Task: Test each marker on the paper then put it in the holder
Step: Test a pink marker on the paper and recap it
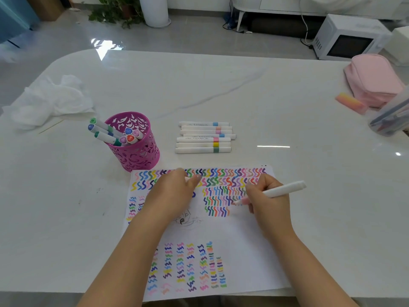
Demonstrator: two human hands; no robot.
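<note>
Fingers of the right hand (269, 202) gripped a marker (281, 190), tip on the paper (243, 251); the left hand (174, 193) steadied the sheet, its grip impossible to tell. Several markers stood in the holder (135, 142) at 10 o'clock; a row of markers (204, 137) at 12 o'clock on the bench (287, 107) apparently awaited testing.

Legend: on your paper (243, 235), a single letter "P" stands inside the small sketch (187, 218). Print on marker barrels (203, 136) and cap ends (130, 137) is illegible.
</note>
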